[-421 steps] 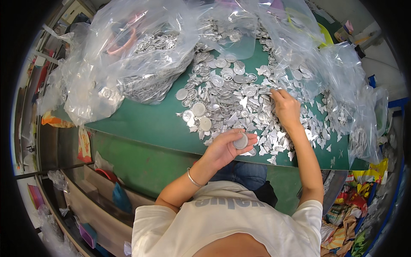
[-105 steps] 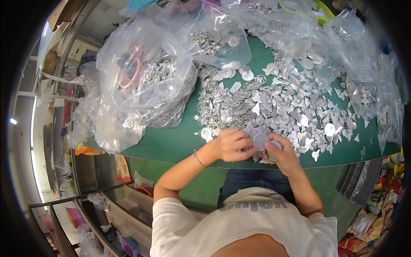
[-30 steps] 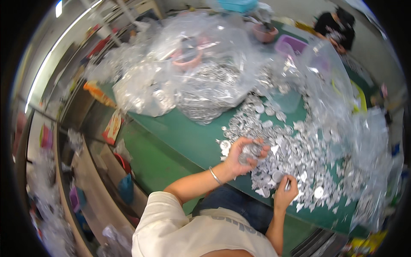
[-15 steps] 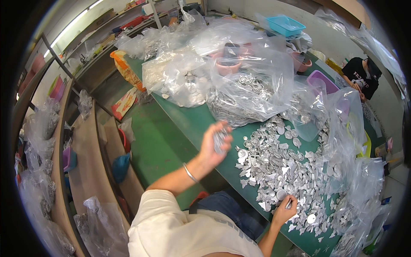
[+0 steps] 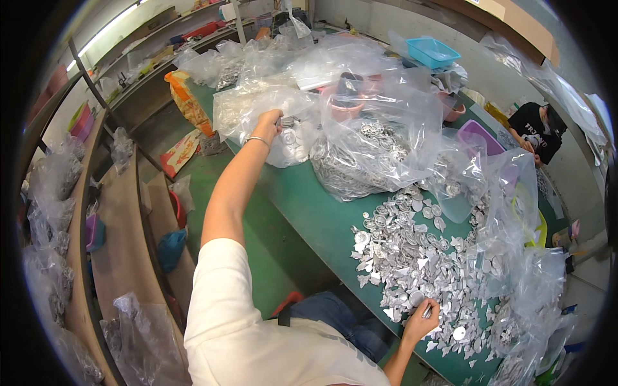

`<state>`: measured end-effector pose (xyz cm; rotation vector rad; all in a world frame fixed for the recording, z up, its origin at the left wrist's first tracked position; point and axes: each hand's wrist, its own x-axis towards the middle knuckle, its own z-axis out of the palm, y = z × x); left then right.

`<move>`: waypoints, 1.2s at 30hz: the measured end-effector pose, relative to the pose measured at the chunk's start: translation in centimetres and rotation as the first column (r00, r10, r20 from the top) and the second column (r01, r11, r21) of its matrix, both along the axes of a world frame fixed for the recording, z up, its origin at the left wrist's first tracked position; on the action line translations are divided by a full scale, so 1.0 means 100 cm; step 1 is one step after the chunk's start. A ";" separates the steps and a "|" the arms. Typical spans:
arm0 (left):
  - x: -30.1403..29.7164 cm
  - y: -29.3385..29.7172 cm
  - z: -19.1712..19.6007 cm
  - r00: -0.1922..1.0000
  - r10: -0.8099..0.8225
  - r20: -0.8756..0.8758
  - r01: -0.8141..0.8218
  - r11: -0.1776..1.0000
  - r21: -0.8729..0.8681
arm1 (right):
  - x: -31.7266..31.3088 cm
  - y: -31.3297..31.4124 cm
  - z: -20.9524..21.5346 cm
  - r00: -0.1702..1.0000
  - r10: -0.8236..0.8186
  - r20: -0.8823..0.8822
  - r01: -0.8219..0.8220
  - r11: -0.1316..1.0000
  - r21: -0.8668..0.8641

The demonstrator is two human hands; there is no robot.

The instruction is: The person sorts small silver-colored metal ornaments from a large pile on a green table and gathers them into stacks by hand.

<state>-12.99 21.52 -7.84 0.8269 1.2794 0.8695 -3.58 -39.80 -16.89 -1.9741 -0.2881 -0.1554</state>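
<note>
The person's left arm [image 5: 223, 207] stretches well forward, almost straight, toward the upper middle of the view. At its end the left hand [image 5: 270, 122] shows its back, with the fingers bent and their tips partly hidden. The right forearm [image 5: 400, 361] angles up from the lower edge, nearer the body; the right hand [image 5: 421, 321] has thumb and fingers drawn together.

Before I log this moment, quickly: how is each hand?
Left hand: at a clear bag; open or closed, cannot be told.
Right hand: closed, holding a metal piece.
</note>
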 end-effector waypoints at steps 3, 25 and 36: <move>0.004 -0.013 -0.005 0.995 0.070 0.075 -0.067 0.997 -0.044 | -0.002 0.004 0.011 0.993 -0.005 0.118 0.010 0.999 -0.047; 0.039 -0.318 0.017 0.727 -0.467 -0.503 0.374 -0.344 0.861 | -0.002 0.006 0.019 0.991 0.005 0.130 -0.001 0.999 -0.032; 0.232 -0.342 -0.082 0.517 -0.125 -0.847 0.552 -0.708 0.441 | -0.001 0.007 0.022 0.990 0.020 0.136 -0.018 1.000 -0.014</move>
